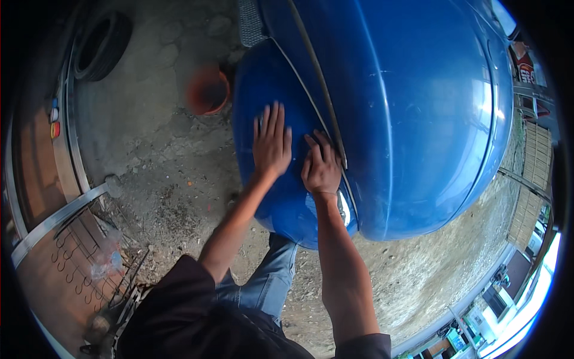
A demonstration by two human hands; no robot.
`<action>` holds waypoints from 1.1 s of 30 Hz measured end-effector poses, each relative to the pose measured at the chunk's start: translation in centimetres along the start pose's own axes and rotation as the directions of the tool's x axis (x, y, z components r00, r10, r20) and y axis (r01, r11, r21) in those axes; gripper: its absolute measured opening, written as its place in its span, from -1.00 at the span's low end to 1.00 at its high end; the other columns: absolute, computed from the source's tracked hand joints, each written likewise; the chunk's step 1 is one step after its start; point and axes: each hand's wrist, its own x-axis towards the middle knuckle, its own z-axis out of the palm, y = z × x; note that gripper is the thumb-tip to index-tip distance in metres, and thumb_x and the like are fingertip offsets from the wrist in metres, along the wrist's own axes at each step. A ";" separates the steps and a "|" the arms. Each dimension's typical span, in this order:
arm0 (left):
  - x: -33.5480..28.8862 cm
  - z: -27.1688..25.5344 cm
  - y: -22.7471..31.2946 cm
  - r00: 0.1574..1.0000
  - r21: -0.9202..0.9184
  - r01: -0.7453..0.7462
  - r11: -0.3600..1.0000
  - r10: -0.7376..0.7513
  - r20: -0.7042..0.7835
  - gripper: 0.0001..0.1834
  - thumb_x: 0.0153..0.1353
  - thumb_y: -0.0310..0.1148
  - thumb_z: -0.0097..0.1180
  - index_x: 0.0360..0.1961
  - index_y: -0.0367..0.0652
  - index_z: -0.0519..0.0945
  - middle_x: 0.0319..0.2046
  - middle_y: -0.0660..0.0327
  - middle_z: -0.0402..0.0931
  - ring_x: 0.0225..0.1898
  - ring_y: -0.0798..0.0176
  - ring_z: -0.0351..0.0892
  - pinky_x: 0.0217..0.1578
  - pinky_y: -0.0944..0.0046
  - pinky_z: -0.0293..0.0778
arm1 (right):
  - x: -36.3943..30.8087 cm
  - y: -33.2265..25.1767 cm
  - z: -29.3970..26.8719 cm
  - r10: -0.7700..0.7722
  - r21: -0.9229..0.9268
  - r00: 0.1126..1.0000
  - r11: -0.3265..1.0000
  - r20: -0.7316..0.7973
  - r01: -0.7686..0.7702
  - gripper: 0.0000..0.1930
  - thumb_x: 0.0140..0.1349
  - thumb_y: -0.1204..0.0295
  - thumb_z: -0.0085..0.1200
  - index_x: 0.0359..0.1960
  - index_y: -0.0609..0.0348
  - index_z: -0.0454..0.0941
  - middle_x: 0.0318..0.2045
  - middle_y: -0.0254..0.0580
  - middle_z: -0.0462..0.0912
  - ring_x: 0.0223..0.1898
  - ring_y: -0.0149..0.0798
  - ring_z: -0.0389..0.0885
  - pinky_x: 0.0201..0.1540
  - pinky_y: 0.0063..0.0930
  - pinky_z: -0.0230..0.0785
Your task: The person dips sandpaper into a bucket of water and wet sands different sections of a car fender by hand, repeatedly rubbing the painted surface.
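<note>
A rounded blue vehicle fender (254, 78) curves beneath both of my hands. My left hand (272, 142) lies flat on it, palm down, with the fingers stretched toward the far side. Close by on the right, my right hand (321, 166) rests on the fender beside a dark strip (323, 84) along the seam. Its fingers are slightly bent and apart, with nothing visible in them. Under my right wrist, part of a shiny headlight (343, 208) shows at the fender's near end. What lies under the palms is hidden.
The large blue hood (430, 125) bulges up on the right. A textured metal step (252, 24) adjoins the fender's far end. On the ground to the left stand a reddish bucket (218, 96) and a tire (104, 46). Metal hooks (78, 269) lie at the lower left.
</note>
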 end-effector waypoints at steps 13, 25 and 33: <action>0.3 0.1 3.6 0.992 0.023 -0.118 0.993 0.118 0.035 -0.36 0.52 -0.10 -0.45 0.43 -0.35 0.15 0.45 -0.10 0.10 0.49 -0.11 0.02 0.47 -0.09 -0.15 | -0.2 0.7 -0.4 0.002 -0.011 1.000 1.000 -0.024 -0.002 -0.56 0.18 0.41 -0.01 0.15 -0.10 0.51 0.24 -0.32 0.46 0.26 -0.15 0.45 0.32 -0.18 0.24; 1.8 0.1 -3.1 0.982 -0.048 0.173 0.984 -0.176 -0.064 -0.36 0.53 -0.09 -0.48 0.47 -0.29 0.07 0.47 -0.12 0.01 0.52 -0.08 -0.06 0.47 -0.08 -0.12 | 0.5 -1.0 -0.1 -0.021 -0.001 0.999 1.000 -0.026 0.021 -0.61 0.29 0.44 -0.11 0.14 -0.06 0.51 0.23 -0.29 0.49 0.27 -0.14 0.45 0.30 -0.20 0.23; -1.6 1.2 -16.9 0.625 -0.705 0.653 0.278 -0.723 0.294 -0.27 0.53 0.05 -0.54 0.44 -0.34 0.12 0.39 -0.18 0.20 0.42 -0.13 0.19 0.41 0.16 0.06 | 1.9 -3.9 0.9 -0.058 0.047 0.997 0.997 -0.052 0.061 -0.58 0.24 0.42 -0.08 0.16 -0.08 0.49 0.25 -0.31 0.46 0.27 -0.15 0.45 0.29 -0.18 0.27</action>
